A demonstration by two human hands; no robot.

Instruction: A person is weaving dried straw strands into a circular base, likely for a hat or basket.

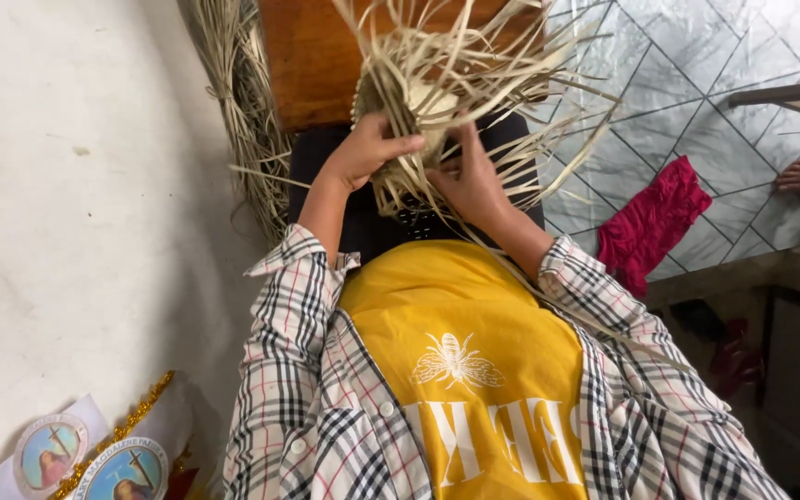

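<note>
The half-woven straw piece (423,102) is a small rounded form of pale, dry palm-leaf strips, tightly plaited at its core and cream-coloured where the weave is closed. It sits upright over the person's lap, in front of a wooden board. From the woven core many loose flat strips (548,139) fan outward in all directions, upward, to the right and down toward the yellow shirt, some bent, some straight. The strips are thin, ribbon-like and straw-beige, with frayed, uneven ends.

A plain white wall (76,185) on one side — glossy grey diagonal floor tiles (696,65) opposite, beside a wooden board (307,65).
</note>
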